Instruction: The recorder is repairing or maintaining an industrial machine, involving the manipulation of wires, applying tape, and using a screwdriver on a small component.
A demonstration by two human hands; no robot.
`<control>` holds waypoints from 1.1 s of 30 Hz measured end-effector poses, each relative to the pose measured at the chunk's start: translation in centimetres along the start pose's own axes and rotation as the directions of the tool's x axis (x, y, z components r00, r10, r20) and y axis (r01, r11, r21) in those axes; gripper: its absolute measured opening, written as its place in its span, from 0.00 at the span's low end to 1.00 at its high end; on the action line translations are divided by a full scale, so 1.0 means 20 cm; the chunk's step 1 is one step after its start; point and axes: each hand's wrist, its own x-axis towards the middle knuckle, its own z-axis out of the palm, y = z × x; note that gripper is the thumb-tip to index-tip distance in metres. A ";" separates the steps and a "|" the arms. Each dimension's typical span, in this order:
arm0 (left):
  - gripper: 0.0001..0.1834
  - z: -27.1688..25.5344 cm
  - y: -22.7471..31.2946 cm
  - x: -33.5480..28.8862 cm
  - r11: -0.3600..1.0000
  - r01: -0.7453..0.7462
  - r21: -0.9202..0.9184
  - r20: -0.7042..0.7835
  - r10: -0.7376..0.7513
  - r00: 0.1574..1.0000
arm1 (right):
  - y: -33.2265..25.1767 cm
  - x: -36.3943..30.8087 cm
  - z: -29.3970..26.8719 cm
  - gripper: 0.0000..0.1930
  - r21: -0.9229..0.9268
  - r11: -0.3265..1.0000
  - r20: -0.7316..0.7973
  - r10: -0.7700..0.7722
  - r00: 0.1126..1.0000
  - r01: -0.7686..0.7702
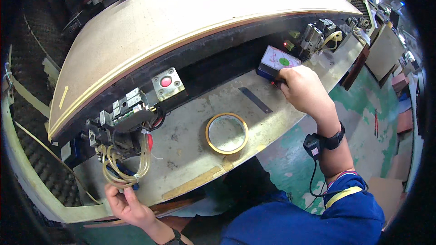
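Gripping is being done on both sides: the left hand (127, 204) is being closed on a loop of yellowish tubing (119, 170) at the desk's (190, 154) front edge, where it could be tugged loose, while the right hand (303, 88) is being clamped on a small blue-sided box (277, 62) further right, which could be tipped against the red-lit fittings (313, 36).

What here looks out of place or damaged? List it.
The yellowish tubes hang in a loose tangle off the bench's front edge, by the left hand. The bench top is stained and scuffed. The tape roll lies flat.
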 end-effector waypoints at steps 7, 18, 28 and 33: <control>0.04 -0.03 0.00 0.00 1.000 -0.004 -0.002 -0.034 0.004 0.999 | -0.07 0.02 0.06 0.04 -0.125 0.992 0.040 -0.019 0.999 0.024; 0.05 0.01 0.06 0.02 0.999 -0.016 -0.038 -0.014 0.015 1.000 | -0.10 0.04 0.08 0.05 -0.100 0.987 0.088 -0.114 0.990 0.122; 0.05 0.00 0.03 0.01 0.998 -0.046 0.044 -0.012 0.047 0.999 | -0.86 0.49 -0.18 0.03 0.951 0.135 -0.223 -0.330 0.917 0.279; 0.04 0.03 0.05 0.01 0.999 -0.033 0.041 -0.014 0.034 0.999 | -0.99 0.59 -0.17 0.03 0.887 0.239 -0.258 -0.451 0.854 0.394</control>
